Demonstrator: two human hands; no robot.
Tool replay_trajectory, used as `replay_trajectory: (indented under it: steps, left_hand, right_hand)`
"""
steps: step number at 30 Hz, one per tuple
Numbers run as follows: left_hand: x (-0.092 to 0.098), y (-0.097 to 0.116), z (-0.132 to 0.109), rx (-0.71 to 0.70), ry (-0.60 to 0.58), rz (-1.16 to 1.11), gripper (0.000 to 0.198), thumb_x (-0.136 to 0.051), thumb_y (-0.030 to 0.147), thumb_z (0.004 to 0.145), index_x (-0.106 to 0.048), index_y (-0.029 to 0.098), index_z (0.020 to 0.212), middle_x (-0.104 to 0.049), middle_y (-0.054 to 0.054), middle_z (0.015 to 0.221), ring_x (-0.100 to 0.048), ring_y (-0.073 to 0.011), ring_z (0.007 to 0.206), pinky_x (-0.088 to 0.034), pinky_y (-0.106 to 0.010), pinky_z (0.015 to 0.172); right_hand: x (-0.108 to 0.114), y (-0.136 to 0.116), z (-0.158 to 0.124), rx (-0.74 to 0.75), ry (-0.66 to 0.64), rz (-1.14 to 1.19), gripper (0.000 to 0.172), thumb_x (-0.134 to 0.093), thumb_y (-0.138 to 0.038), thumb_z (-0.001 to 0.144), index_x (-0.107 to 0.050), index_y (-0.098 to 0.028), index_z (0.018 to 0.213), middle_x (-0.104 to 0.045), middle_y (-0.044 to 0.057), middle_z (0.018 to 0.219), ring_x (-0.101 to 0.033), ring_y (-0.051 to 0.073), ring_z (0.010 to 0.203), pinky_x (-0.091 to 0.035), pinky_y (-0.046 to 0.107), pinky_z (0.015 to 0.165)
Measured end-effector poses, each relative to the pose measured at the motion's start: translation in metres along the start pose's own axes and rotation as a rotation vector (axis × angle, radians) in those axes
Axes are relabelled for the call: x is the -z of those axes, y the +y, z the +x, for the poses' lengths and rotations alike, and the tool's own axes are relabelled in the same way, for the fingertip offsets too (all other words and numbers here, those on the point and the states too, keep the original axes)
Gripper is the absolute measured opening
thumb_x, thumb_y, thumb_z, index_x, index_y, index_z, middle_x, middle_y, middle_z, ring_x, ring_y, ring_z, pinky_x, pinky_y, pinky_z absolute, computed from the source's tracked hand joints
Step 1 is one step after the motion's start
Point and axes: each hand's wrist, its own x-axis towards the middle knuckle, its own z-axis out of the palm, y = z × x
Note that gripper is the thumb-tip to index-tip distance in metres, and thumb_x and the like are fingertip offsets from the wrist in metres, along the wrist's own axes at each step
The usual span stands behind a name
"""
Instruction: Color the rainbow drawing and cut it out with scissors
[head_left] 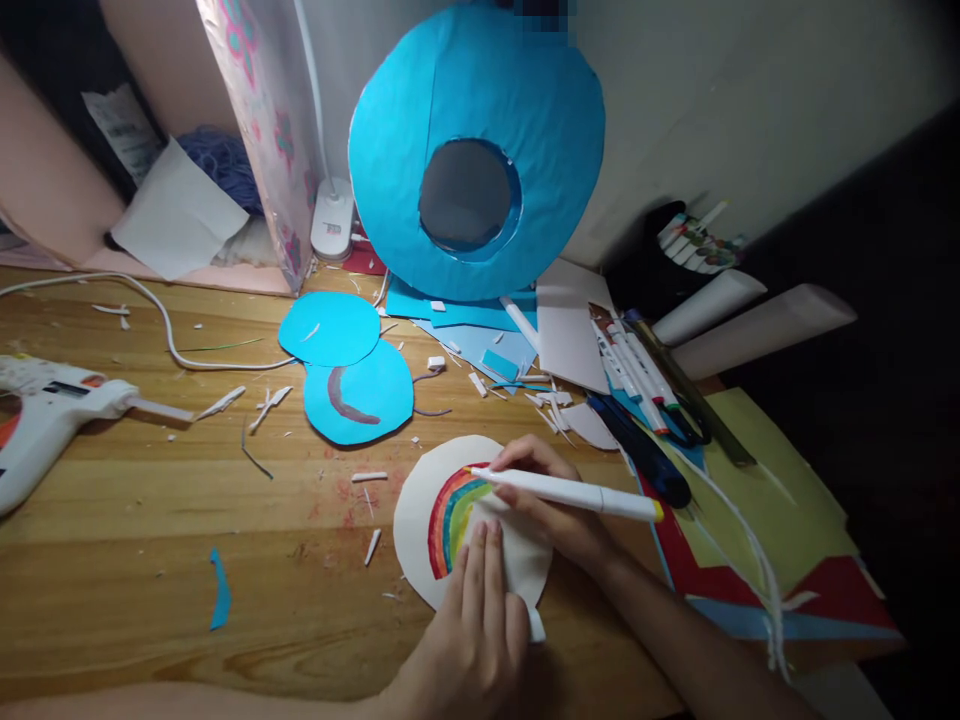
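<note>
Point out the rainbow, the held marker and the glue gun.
Rainbow [448,520], head view, on its coloured bands.
Held marker [576,492], head view, on its white barrel.
Glue gun [43,417], head view, on its body.

On surface [135,580]: glue gun [60,415] far left, paper disc [461,520] lower centre, markers [637,370] right; ring [480,90] behind, top centre.

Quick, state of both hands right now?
Left hand: open, fingers extended, resting on the white paper disc.
Right hand: closed, holding the white marker.
</note>
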Motion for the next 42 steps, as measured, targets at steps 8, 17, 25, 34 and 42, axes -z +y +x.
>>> replay_trajectory:
  steps: [8, 17, 25, 34, 42]
  left_hand:
    - [-0.001, 0.002, -0.005, -0.036, -0.003, 0.063, 0.032, -0.031, 0.008, 0.085, -0.063, 0.004, 0.084, -0.071, -0.021, 0.099, -0.068, -0.0291, 0.092, -0.035, -0.047, 0.098]
    - [-0.002, 0.008, -0.011, -0.051, -0.006, 0.000, 0.021, -0.041, 0.014, 0.082, -0.058, 0.004, 0.088, -0.072, -0.020, 0.085, -0.069, -0.0279, 0.081, -0.037, -0.048, 0.096]
    - [0.005, 0.004, -0.004, -0.114, -0.036, 0.074, 0.026, -0.041, 0.012, 0.078, -0.061, 0.003, 0.094, -0.074, -0.017, 0.086, -0.071, -0.0290, 0.081, -0.046, -0.043, 0.082]
    - [0.005, 0.003, -0.003, -0.098, -0.039, 0.068, 0.024, -0.039, 0.010, 0.077, -0.060, 0.005, 0.085, -0.074, -0.016, 0.084, -0.072, -0.0272, 0.079, -0.050, -0.039, 0.078]
    - [0.003, 0.005, -0.005, -0.091, -0.045, 0.052, 0.021, -0.041, 0.015, 0.082, -0.060, 0.005, 0.082, -0.073, -0.019, 0.089, -0.070, -0.0303, 0.086, -0.050, -0.042, 0.080]
  right_hand:
    - [-0.007, 0.006, -0.019, -0.008, -0.035, -0.245, 0.017, -0.062, -0.029, 0.082, -0.052, -0.020, 0.071, -0.052, -0.004, 0.062, -0.048, 0.010, 0.054, -0.037, 0.021, 0.049]
    - [-0.014, 0.010, -0.020, 0.291, -0.049, -0.463, 0.025, -0.055, -0.019, 0.078, -0.036, -0.022, 0.062, -0.036, -0.007, 0.056, -0.035, 0.009, 0.048, -0.030, 0.022, 0.046]
    - [-0.015, 0.017, -0.022, 0.362, -0.086, -0.456, 0.023, -0.055, -0.016, 0.080, -0.038, -0.023, 0.065, -0.037, -0.006, 0.057, -0.037, 0.011, 0.051, -0.032, 0.024, 0.049]
    - [-0.017, 0.016, -0.018, 0.448, -0.078, -0.478, 0.026, -0.050, -0.010, 0.077, -0.032, -0.024, 0.066, -0.033, -0.006, 0.055, -0.035, 0.012, 0.048, -0.031, 0.026, 0.047]
    - [-0.017, 0.008, -0.020, 0.345, 0.034, -0.525, 0.028, -0.050, -0.011, 0.080, -0.029, -0.023, 0.065, -0.031, -0.005, 0.058, -0.034, 0.011, 0.048, -0.031, 0.025, 0.047]
